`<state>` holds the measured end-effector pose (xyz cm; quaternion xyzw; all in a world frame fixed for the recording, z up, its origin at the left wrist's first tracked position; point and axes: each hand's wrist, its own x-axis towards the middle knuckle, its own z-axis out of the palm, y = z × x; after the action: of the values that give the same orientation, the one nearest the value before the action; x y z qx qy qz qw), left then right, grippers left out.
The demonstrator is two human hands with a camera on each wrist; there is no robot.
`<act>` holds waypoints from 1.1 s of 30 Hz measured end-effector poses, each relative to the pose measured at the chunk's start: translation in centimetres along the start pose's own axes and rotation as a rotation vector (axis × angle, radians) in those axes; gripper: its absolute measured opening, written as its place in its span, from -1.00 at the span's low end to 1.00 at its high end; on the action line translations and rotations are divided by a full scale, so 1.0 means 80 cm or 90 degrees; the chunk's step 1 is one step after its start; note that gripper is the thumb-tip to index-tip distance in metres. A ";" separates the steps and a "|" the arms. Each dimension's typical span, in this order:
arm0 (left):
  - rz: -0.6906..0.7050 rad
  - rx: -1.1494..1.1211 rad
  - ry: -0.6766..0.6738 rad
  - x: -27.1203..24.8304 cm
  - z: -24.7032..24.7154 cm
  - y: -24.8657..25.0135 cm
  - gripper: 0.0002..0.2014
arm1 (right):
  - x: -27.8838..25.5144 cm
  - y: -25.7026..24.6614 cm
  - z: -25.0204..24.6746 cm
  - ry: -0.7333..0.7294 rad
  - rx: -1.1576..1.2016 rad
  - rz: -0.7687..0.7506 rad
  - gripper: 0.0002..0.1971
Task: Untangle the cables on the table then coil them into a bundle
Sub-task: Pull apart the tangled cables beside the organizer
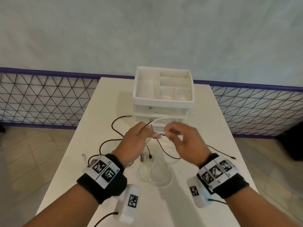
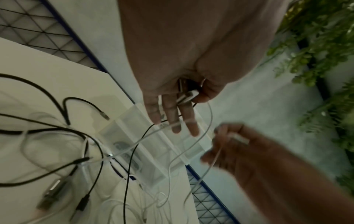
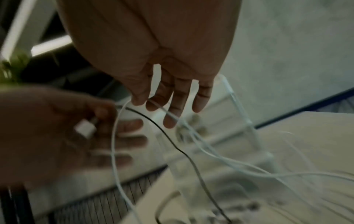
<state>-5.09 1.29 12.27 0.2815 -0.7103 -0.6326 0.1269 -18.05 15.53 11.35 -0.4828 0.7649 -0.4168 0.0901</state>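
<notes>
The work looks barely begun: black cables and white cables lie crossed in loose loops on the table in front of the drawer box, and no coil is formed. Both hands are raised above the heap; the left hand pinches a white plug with a black strand, and the right hand pinches a white cable between thumb and forefinger. Separating the strands and all the coiling seem to remain.

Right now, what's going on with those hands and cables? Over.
Left hand pinches white plug. Right hand pinches white cable. Black cable crosses it, still tangled on table.
</notes>
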 end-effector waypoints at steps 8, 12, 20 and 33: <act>0.007 -0.027 -0.051 0.016 -0.022 -0.007 -0.72 | 0.062 -0.021 -0.095 0.322 0.084 0.101 -0.80; -0.101 -0.004 -0.096 0.011 -0.061 -0.025 -0.71 | 0.065 0.020 -0.128 0.505 0.096 0.207 -0.88; -0.172 -0.201 0.014 0.012 -0.100 -0.021 -0.76 | 0.044 0.090 -0.128 0.180 -0.239 0.399 -0.68; -0.134 -0.008 0.114 0.012 -0.087 -0.003 -0.57 | 0.089 0.061 -0.186 0.282 -0.058 0.328 -0.80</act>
<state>-2.06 -5.02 13.02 0.4092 -0.6584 -0.6193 0.1247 -32.99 18.85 19.17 -0.1750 0.8807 -0.4402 0.0024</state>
